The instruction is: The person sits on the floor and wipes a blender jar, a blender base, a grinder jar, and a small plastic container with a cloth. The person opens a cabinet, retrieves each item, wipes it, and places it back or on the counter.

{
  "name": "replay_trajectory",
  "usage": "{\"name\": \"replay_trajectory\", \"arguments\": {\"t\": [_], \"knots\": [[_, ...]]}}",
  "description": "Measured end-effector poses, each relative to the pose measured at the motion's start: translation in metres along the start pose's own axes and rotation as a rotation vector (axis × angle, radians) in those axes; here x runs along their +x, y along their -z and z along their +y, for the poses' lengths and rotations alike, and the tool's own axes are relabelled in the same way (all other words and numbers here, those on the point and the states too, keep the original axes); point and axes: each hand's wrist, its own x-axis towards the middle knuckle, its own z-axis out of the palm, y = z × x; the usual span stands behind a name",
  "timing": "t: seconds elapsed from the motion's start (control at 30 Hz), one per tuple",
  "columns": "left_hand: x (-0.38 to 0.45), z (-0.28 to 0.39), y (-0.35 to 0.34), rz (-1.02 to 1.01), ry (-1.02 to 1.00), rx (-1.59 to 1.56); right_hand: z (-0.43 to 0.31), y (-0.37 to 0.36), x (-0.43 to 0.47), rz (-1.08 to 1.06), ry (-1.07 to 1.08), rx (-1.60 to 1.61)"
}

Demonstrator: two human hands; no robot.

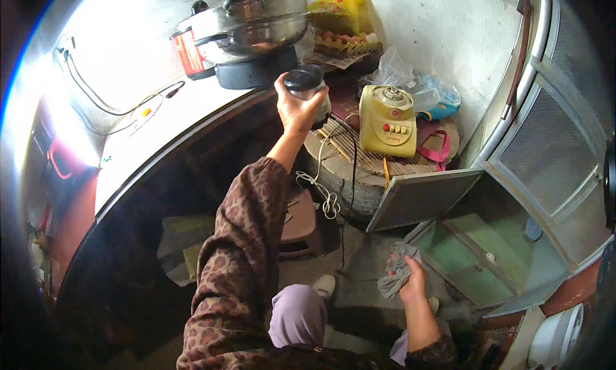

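My left hand (296, 107) is stretched out at the far end of the white counter, gripping a black-topped container (304, 79) around its pale side. Its lower part is largely behind my fingers. To the right of it stands a yellow blender base (389, 124) with a red button and no jug on top. My right hand (413, 279) hangs lower, over the floor, clutching a crumpled grey cloth (400, 269).
A steel steamer pot (260, 26) stands on the counter (139, 144). Beyond are an egg tray (344, 45) and a yellow bag (337, 9). Cords (353, 177) dangle near a pink stool (301, 221). A framed mesh panel (423, 196) leans by the blender's round stand (346, 187).
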Motion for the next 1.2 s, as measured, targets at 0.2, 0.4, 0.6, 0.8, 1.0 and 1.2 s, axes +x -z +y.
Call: {"name": "replay_trajectory", "arguments": {"t": [0.2,0.4,0.6,0.8,1.0,1.2], "knots": [[0.022,-0.041,-0.073,-0.059,-0.090,0.034,-0.023,-0.015,-0.023,-0.158,-0.069,-0.113],[0.019,-0.068,-0.103,-0.122,-0.042,0.099,-0.043,-0.014,-0.040,-0.136,-0.066,-0.076],[0.034,-0.081,-0.099,-0.501,0.091,-0.194,-0.049,-0.003,-0.041,-0.166,-0.062,-0.024],[0.035,-0.068,-0.075,-0.670,0.317,-0.256,-0.049,-0.008,-0.046,-0.197,-0.043,-0.049],[0.048,-0.095,-0.046,-0.566,0.436,-0.311,-0.044,-0.011,-0.052,-0.234,-0.048,-0.049],[0.008,-0.013,-0.042,-0.052,-0.003,-0.148,-0.052,-0.003,-0.050,-0.215,-0.025,0.016]]}}
